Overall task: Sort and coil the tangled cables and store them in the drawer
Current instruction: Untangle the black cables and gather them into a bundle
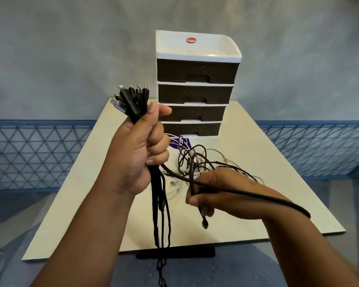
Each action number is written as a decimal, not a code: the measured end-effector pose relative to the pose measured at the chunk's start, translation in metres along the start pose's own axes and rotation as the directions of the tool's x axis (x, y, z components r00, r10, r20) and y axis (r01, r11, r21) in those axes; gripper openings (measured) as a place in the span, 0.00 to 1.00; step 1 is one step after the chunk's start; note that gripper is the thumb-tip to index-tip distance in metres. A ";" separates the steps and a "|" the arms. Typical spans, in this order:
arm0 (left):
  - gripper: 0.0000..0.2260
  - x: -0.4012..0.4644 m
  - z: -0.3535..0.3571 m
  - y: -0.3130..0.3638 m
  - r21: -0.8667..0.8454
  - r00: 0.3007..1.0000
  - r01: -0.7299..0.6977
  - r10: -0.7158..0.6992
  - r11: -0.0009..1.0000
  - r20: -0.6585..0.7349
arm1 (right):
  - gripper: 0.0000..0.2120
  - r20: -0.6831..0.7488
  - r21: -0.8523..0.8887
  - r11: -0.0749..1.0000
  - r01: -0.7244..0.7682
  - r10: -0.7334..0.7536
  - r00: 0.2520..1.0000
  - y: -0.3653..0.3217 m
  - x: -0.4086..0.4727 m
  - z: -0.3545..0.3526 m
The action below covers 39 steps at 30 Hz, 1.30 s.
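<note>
Head view: the bundle of black cables sits above the table, clenched in the left hand with plugs fanned upward and tails hanging past the table edge. The right hand pinches one more black cable, its plug dangling below the fingers. Best to draw that cable slowly free of the tangled pile, keeping plug ends level. All four drawers of the drawer unit behind are closed.
</note>
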<state>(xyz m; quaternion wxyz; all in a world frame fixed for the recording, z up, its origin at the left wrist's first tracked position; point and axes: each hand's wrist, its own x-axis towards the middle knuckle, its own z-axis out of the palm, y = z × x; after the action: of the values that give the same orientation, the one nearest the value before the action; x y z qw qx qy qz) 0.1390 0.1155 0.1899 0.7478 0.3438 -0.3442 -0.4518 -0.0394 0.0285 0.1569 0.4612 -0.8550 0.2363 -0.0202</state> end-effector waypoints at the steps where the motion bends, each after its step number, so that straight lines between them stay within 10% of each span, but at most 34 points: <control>1: 0.10 -0.005 0.008 0.000 0.007 1.000 -0.014 0.014 1.000 -0.013 | 0.06 0.052 -0.018 0.999 -0.026 0.027 0.998 0.003 -0.011 0.006; 11: 0.13 -0.058 0.081 -0.021 0.022 0.997 -0.075 0.076 0.997 -0.012 | 0.06 0.338 -0.025 0.994 -0.102 0.105 0.935 0.063 -0.124 0.030; 23: 0.12 -0.104 0.118 -0.058 0.123 0.997 -0.005 0.015 0.992 -0.077 | 0.17 0.203 -0.472 0.830 -0.296 0.429 0.880 0.137 -0.152 0.070; 34: 0.15 -0.116 0.130 -0.049 0.098 0.999 -0.024 0.026 0.995 -0.019 | 0.21 -0.356 -0.437 0.896 -0.083 -0.087 0.931 0.067 -0.172 0.032; 39: 0.15 -0.113 0.133 -0.057 0.034 1.000 -0.010 0.010 0.999 -0.014 | 0.23 -0.250 0.131 0.969 0.208 -0.171 0.953 0.064 -0.160 0.049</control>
<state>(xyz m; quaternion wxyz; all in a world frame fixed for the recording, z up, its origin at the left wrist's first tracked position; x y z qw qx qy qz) -0.0355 0.1714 0.1902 0.7465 0.3580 -0.3481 -0.4397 -0.1941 0.1045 0.1074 0.4909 -0.8266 0.2040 -0.1848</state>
